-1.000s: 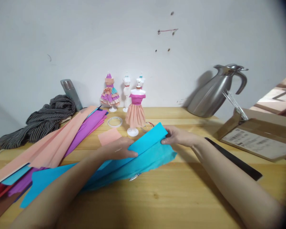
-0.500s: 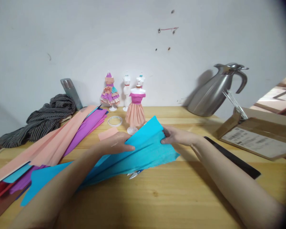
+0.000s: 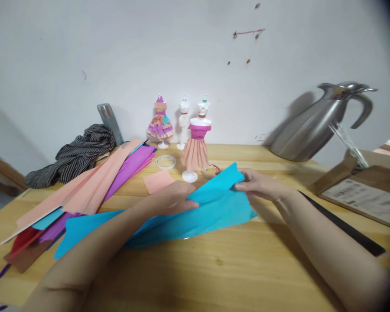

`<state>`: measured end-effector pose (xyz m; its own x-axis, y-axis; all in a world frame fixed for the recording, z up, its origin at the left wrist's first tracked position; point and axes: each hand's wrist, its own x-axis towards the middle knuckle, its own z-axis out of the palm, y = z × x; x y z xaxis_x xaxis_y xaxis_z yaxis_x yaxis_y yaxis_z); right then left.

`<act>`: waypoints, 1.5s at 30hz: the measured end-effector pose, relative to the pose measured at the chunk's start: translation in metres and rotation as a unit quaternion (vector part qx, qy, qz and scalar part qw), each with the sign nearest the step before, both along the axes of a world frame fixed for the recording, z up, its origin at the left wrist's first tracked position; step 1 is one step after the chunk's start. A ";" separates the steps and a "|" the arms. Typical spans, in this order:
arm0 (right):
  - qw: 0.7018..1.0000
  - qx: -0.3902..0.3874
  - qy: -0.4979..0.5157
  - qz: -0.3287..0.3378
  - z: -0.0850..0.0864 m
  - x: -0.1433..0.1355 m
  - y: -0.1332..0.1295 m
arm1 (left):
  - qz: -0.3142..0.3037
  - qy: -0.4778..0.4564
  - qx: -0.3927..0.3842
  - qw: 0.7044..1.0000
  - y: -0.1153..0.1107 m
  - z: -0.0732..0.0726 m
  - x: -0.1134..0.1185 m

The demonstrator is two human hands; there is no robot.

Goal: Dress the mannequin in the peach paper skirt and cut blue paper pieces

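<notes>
A long sheet of bright blue crepe paper [image 3: 211, 212] stretches slantwise above the wooden table, its folds running lengthwise. My left hand [image 3: 173, 199] is closed on its upper edge near the middle, the thumb lying over the paper. At the right end, my right hand [image 3: 260, 184] pinches the edge between thumb and fingers. Just behind the paper stands a small mannequin [image 3: 196, 149] in a magenta top and a pleated peach skirt. A peach paper piece [image 3: 158, 180] lies beyond my left hand. Only a sliver of something shiny shows under the paper's lower edge.
Crepe paper sheets in peach [image 3: 94, 186] and purple [image 3: 130, 167] lie at left, near a striped cloth [image 3: 74, 154] and a bottle [image 3: 110, 123]. Further back are a tape roll [image 3: 165, 162] and a ruffled-dress mannequin [image 3: 160, 123]. A steel jug [image 3: 308, 125] and cardboard box [image 3: 354, 195] stand at right.
The view has turned left, so everything sits further right in the picture. Both hands keep hold of the blue paper. The scissor blades seen below it are now almost wholly covered.
</notes>
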<state>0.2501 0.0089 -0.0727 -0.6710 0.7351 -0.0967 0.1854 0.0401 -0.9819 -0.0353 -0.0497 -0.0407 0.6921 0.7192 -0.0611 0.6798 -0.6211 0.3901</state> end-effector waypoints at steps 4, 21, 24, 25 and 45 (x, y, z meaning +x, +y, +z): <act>0.999 0.024 -0.043 0.017 0.012 0.001 -0.005 | 0.004 0.043 0.015 0.999 -0.006 -0.002 0.005; 0.989 0.015 -0.144 0.023 -0.007 0.009 -0.003 | -0.098 0.210 0.034 0.972 0.046 0.057 0.027; 0.988 0.015 -0.150 0.028 -0.011 0.008 -0.002 | -0.068 0.225 0.076 0.969 0.048 0.044 0.027; 0.988 0.015 -0.152 0.028 -0.013 0.008 -0.001 | -0.060 0.213 0.088 0.971 0.046 0.039 0.026; 0.984 0.009 -0.116 0.138 -0.015 0.002 0.006 | -0.066 0.070 0.232 0.968 -0.019 -0.050 0.022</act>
